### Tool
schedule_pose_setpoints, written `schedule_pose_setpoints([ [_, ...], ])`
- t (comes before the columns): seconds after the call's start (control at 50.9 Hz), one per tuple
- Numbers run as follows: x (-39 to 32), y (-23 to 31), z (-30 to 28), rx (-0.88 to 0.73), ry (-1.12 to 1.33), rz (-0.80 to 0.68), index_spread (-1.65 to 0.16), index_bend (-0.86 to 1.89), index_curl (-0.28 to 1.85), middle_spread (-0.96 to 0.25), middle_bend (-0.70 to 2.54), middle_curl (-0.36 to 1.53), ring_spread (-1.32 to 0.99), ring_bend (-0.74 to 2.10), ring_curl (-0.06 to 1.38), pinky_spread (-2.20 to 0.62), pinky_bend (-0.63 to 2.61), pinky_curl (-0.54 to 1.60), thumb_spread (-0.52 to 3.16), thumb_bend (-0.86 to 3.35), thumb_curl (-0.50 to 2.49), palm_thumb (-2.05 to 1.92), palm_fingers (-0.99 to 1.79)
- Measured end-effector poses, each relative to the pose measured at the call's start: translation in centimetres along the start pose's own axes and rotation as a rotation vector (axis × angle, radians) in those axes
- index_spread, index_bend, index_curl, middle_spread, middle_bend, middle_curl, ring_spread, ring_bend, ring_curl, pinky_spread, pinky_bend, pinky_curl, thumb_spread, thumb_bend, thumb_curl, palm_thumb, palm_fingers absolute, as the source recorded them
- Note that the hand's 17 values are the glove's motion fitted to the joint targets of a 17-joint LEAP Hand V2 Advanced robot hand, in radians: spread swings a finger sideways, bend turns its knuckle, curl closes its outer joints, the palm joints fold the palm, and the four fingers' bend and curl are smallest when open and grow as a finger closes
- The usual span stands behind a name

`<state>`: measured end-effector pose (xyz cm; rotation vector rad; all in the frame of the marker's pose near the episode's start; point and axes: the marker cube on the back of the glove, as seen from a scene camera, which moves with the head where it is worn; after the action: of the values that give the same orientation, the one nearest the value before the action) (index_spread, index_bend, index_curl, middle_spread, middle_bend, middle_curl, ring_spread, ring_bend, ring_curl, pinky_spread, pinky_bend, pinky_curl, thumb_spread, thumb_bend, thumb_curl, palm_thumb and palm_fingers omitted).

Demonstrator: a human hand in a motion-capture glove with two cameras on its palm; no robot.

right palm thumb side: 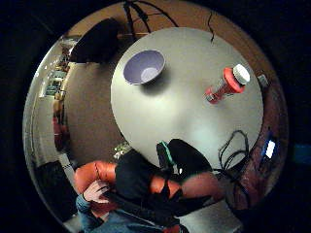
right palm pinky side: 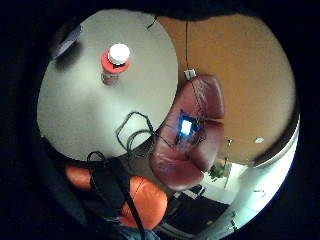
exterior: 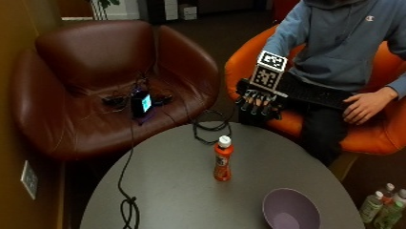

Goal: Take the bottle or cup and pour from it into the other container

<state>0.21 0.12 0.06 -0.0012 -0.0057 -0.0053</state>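
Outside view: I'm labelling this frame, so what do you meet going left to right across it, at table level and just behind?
Wall socket → black cable on the table → small lit device on the brown armchair → orange bottle → gloved right hand → purple bowl → bottles on the floor.

Bare surface (exterior: 171,186) all round upright bottle (exterior: 222,160), open w/ nothing touching it. Bowl (exterior: 290,210) well apart, near opposite edge. Cable loop (exterior: 209,128) draped over surface edge between right hand (exterior: 258,102) and bottle. Another cable (exterior: 128,202) along edge by brown armchair (exterior: 95,81).
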Motion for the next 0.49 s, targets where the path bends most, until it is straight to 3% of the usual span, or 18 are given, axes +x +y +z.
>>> schedule_pose_setpoints([
  [0.177,2.0,-0.2,0.0,-0.021,-0.026,0.000,-0.32,0.14,0.07,-0.04,0.19,0.10,0.02,0.34,0.11,0.21,0.47,0.18,0.74,0.17,0.15,0.43,0.06],
  [0.491,7.5,-0.1,2.0,-0.009,-0.117,0.015,-0.38,0.15,0.15,-0.05,0.19,0.19,0.01,0.38,0.17,0.25,0.50,0.25,0.94,0.05,0.23,0.49,0.05],
])
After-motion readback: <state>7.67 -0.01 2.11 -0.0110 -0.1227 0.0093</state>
